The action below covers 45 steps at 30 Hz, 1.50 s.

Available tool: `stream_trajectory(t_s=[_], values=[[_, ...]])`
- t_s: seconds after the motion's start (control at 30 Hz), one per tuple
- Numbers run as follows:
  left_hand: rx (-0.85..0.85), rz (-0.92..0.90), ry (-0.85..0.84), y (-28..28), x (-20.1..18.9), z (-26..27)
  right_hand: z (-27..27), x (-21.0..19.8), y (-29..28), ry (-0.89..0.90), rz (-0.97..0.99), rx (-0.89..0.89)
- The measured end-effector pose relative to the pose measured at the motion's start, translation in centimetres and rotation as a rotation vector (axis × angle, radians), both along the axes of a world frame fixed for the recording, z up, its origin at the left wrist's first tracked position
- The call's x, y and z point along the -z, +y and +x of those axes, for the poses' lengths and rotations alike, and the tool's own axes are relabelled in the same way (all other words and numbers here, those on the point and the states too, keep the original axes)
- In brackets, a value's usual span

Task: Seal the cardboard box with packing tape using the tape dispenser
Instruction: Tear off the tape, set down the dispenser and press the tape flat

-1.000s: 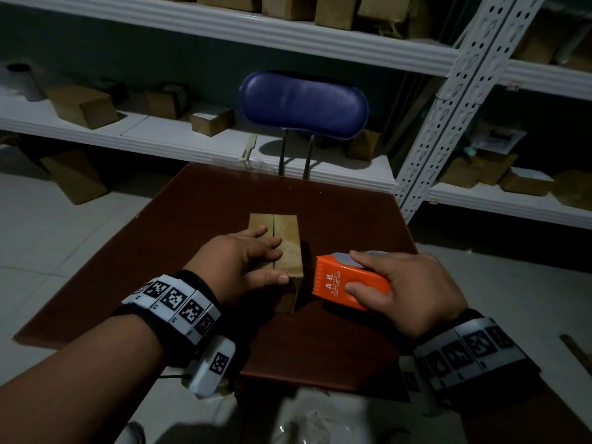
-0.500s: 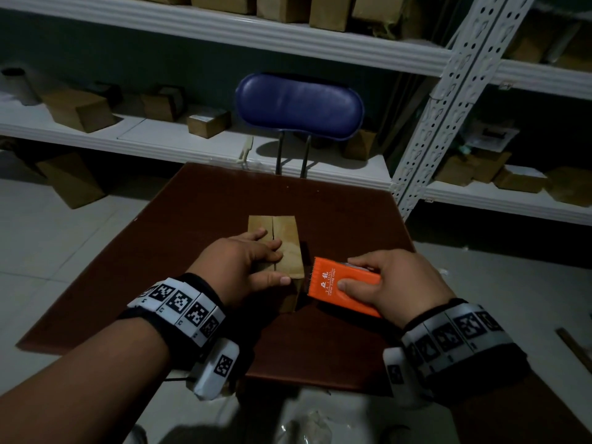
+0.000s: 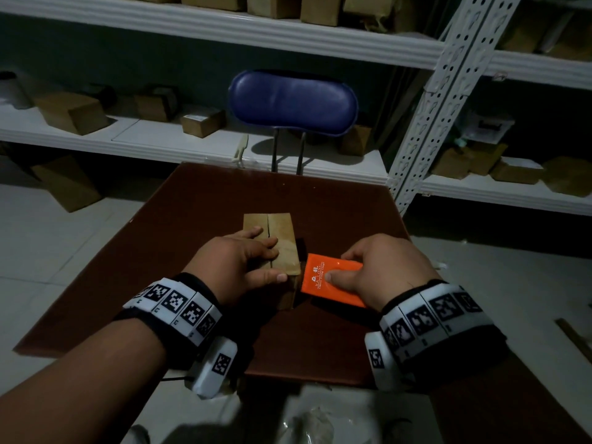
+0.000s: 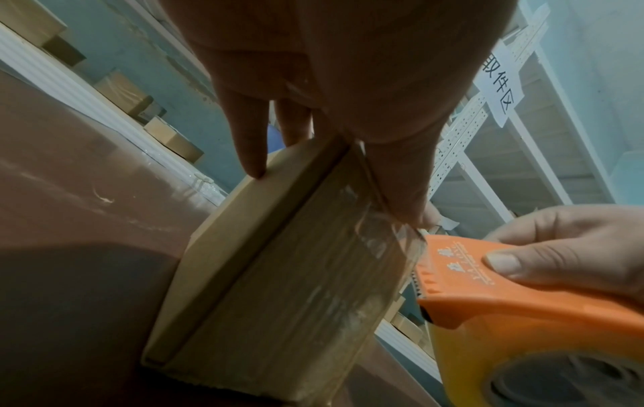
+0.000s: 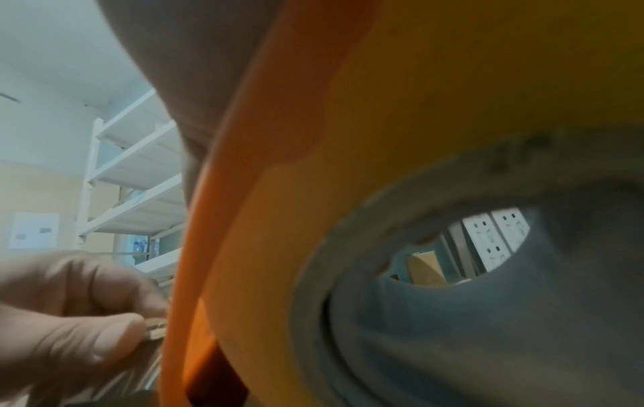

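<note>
1. The tape dispenser (image 3: 330, 281) is held in the grip of the right hand (image 3: 384, 270), with the thumb curled onto its orange top and the other fingers wrapped over its far side.
2. The cardboard box (image 3: 278, 241) is pinned under the left hand (image 3: 237, 264): the fingers lie flat across the closed flaps, and the thumb is pressed on the near right corner.
3. The toothed front edge of the dispenser is set just beside that corner, and a clear strip of tape (image 4: 390, 234) is stretched from it onto the box end.
4. The box lies on the dark brown tabletop (image 3: 198, 219), near its middle.
5. A blue chair (image 3: 293, 102) is seen behind the tabletop, with white shelves (image 3: 192, 27) of boxes beyond.
</note>
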<state>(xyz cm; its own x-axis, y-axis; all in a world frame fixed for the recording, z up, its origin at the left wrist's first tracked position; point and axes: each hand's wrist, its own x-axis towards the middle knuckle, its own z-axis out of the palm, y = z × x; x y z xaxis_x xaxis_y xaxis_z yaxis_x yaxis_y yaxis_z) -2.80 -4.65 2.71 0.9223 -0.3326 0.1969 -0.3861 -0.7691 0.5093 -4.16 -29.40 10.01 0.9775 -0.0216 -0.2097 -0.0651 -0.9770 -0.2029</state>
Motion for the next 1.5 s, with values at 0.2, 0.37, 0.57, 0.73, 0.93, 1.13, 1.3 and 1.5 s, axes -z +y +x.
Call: stream_trajectory(t_s=[0.2,0.37,0.57,0.73,0.93,1.13,1.3,1.5], values=[[-0.005,-0.018,0.001,-0.2,-0.1,0.0,1.2,-0.3,0.4,0.017,-0.067,0.004],[0.004,-0.080,-0.006,0.4,0.2,0.1,2.5,1.5,-1.2,0.053,-0.227,0.021],[-0.008,-0.098,0.019,0.3,-0.1,0.2,2.2,3.0,-1.2,-0.106,-0.179,-0.033],[-0.012,-0.093,0.008,0.4,0.0,0.1,2.1,5.3,0.0,-0.131,-0.271,-0.145],[-0.007,-0.051,0.010,0.3,-0.5,-0.3,1.4,4.6,0.0,-0.191,-0.083,-0.111],[0.020,-0.044,-0.011,0.3,-0.7,-1.0,-0.9,2.4,1.3,-0.318,0.586,0.042],[0.073,-0.034,-0.016,0.6,-1.0,-1.8,-4.5,5.4,2.6,-0.046,0.917,0.252],[0.135,-0.271,-0.007,1.3,-0.5,-3.2,-4.0,6.0,4.0,-0.031,1.020,0.178]])
